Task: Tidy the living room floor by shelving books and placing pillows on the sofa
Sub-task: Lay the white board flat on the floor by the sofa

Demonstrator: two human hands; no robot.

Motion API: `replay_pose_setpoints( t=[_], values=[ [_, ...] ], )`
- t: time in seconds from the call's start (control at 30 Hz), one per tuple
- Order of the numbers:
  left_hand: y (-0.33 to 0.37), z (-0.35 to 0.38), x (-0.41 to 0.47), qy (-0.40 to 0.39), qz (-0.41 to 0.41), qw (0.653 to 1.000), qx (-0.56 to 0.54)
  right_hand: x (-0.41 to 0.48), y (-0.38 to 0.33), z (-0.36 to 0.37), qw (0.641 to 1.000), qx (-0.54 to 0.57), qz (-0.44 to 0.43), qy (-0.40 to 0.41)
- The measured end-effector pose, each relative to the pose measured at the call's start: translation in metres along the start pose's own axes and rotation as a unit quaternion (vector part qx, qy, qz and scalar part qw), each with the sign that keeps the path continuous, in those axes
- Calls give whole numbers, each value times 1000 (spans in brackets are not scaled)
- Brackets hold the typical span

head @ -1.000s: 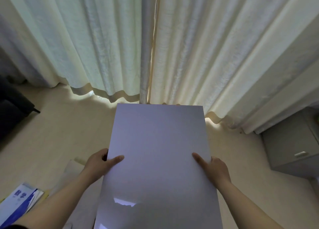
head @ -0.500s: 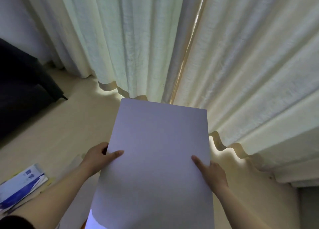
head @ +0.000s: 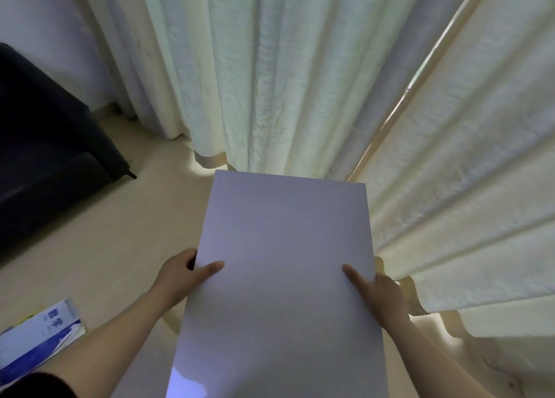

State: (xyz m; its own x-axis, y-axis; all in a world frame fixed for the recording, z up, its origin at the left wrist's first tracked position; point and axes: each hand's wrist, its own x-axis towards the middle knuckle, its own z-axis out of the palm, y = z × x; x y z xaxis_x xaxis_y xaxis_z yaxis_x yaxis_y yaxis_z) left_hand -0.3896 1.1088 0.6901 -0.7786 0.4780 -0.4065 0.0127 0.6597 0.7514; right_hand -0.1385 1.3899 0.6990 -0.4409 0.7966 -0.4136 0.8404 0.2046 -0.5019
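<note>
Pale lilac-grey and plain, the large flat book [head: 285, 277] is held level in front of the person, above the floor, with both hands gripping its long edges about midway along. The left hand [head: 183, 274] clasps the left edge: its thumb lies across the top cover and its fingers curl out of sight underneath. The right hand [head: 380, 289] grasps the opposite edge the same way, thumb stretched over the cover, the other fingers hidden below. A glossy patch of reflected light sits on the cover on the near side of the two grips, close to the person's body.

Beyond the far edge of the book, past both hands, cream curtains [head: 270, 82] hang down to the beige floor [head: 120, 232], with a bright slit of daylight between the panels to the right. Below and outward from the left hand, a blue-and-white book [head: 42, 337] lies on the floor beside the left forearm. Further out on that same side, well apart from the grip, stands a dark sofa [head: 45, 157].
</note>
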Motion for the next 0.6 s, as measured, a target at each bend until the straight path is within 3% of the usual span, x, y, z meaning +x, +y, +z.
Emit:
replay_pose_setpoints(
  t=[0.3, 0.6],
  values=[
    [19, -27, 79, 43, -41, 998, -24, 96, -85, 2, 998, -41, -23, -42],
    [45, -36, 154, 116, -77, 989, -46, 218, -159, 2, 988, -69, -99, -100]
  ],
)
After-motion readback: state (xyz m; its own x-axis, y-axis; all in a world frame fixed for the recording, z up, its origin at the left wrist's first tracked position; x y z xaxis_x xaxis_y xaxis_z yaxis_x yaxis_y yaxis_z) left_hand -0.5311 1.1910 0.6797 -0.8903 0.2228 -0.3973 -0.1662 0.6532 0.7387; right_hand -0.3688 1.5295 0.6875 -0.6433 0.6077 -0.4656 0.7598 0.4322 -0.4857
